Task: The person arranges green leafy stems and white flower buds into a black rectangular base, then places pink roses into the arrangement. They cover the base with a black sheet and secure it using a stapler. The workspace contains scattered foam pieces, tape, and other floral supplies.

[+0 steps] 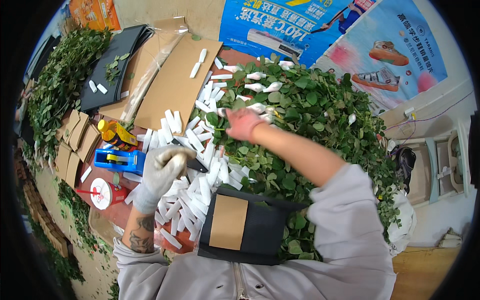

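Note:
My left hand (167,167), in a whitish glove, is curled closed above the table; what it holds, if anything, is hidden. Partly behind it shows a flat black object (198,164) whose kind I cannot make out. Around it lies a heap of white foam mesh sleeves (187,207). My right hand (244,125), its fingers reddish, reaches across to leafy rose stems (300,107). Its fingers look apart, beside a white-sleeved rose bud (222,112). Close to my body rests a black corrugated sheet (265,235) with a brown cardboard piece (228,222) on it.
On the left stand a blue tape dispenser (120,160), a yellow-capped bottle (117,135) and a lidded cup with a red straw (107,194). Brown cardboard sheets (172,80) and black sheets (112,65) lie beyond. More foliage (60,85) is piled at far left.

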Demonstrator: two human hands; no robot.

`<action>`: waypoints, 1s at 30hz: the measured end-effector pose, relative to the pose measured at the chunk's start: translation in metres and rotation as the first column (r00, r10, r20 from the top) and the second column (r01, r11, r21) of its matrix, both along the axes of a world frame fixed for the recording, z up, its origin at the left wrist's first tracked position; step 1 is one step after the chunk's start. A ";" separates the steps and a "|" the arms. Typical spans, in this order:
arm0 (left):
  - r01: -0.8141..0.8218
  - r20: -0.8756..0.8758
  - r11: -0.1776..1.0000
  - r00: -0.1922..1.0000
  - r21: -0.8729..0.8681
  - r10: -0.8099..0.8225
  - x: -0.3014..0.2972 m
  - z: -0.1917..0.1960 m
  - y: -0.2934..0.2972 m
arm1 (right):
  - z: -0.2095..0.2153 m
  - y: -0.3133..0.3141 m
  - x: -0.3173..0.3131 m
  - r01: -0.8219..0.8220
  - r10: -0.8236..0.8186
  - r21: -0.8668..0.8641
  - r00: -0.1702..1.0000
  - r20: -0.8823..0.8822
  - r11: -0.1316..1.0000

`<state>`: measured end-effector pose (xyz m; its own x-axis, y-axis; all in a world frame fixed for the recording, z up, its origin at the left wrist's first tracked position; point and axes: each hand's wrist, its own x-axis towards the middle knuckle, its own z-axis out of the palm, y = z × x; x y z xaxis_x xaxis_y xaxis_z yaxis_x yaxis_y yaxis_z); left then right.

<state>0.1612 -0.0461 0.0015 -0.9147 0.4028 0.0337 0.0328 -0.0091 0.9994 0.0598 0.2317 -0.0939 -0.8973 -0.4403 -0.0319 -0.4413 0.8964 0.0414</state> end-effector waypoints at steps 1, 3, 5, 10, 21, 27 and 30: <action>0.009 -0.002 0.999 1.000 0.043 -0.008 -0.011 -0.002 0.002 | -0.007 -0.015 -0.003 0.087 -0.142 0.219 0.957 0.252 0.972; -0.001 -0.053 0.998 0.999 0.066 0.004 -0.029 -0.012 0.005 | -0.013 -0.014 0.007 -0.015 -0.095 0.315 0.939 0.330 0.949; 0.005 -0.047 0.998 0.999 0.068 -0.002 -0.044 -0.019 0.007 | 0.006 0.008 0.017 -0.017 -0.034 0.205 0.970 0.241 0.979; -0.009 -0.003 0.999 1.000 0.043 0.009 -0.079 -0.038 0.014 | 0.188 0.084 0.036 0.260 -0.346 -0.421 0.927 -0.142 0.869; 0.092 -0.431 0.537 0.490 -0.839 -0.758 -0.155 -0.097 0.205 | 0.528 0.472 0.315 0.750 -0.375 0.180 0.505 -0.778 0.637; 0.120 -0.315 0.496 0.640 -0.860 -0.701 -0.177 -0.145 0.234 | 0.547 0.462 0.308 0.527 -0.294 -0.119 0.262 -0.919 0.841; 0.170 -0.204 0.417 0.674 -0.893 -0.710 -0.184 -0.119 0.243 | 0.434 0.418 0.180 0.356 -0.572 -0.461 0.337 -0.748 0.813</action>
